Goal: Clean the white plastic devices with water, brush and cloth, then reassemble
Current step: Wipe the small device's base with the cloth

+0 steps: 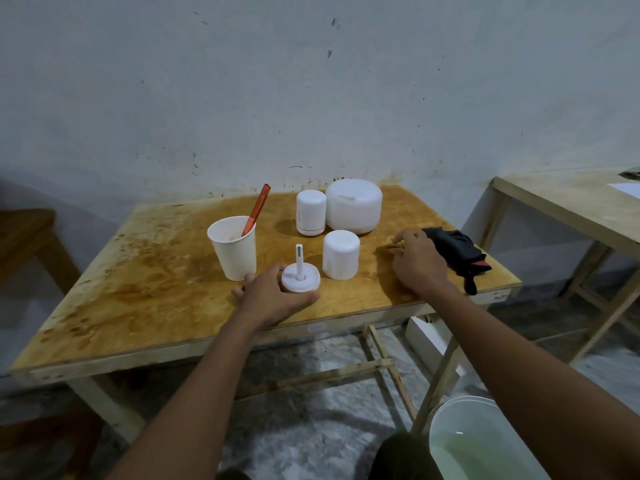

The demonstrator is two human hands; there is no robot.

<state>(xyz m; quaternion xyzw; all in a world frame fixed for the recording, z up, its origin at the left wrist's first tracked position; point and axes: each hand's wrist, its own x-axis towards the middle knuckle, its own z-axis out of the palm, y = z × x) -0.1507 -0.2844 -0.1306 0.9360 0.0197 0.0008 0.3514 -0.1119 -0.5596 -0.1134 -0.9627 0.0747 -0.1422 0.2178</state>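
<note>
**A:** Entry one, the hands?

**B:** Left hand (273,296) is gripping the stemmed white base (300,278), fingers curling round its rim. The base is sitting on the table (138,271) near the front edge. Right hand (419,261) is resting fingers-down on the table; I cannot tell whether it is pinching anything.

**A:** Entry two, surroundings?

**B:** Paper cup (235,258) is standing just beyond the left hand, with the orange-handled brush (256,209) leaning in it. White cap (341,254) is standing between the hands. Small white cylinder (311,212) and large white dome (353,206) are standing side by side, farther beyond. Black cloth (457,251) is lying just outside the right hand, one end hanging over the table edge. Bucket (485,441) of water is sitting on the floor below the right forearm.

**A:** Entry three, hazards?

**B:** Judging only:
- The left knuckles are crowding the cup, so lifting the base could tip it, with the brush making it top-heavy.
- The thin stem is looking fragile if knocked.
- The overhanging cloth could be dragged off the edge.

**A:** Entry four, illegible?

**B:**
- A yellowish patch at the right fingertips is blurring into the table.
- The brush bristles and the cup's contents are hiding inside the cup.
- The bucket is being cut off by the frame.
- The cylinder's markings are too small to read.
</note>
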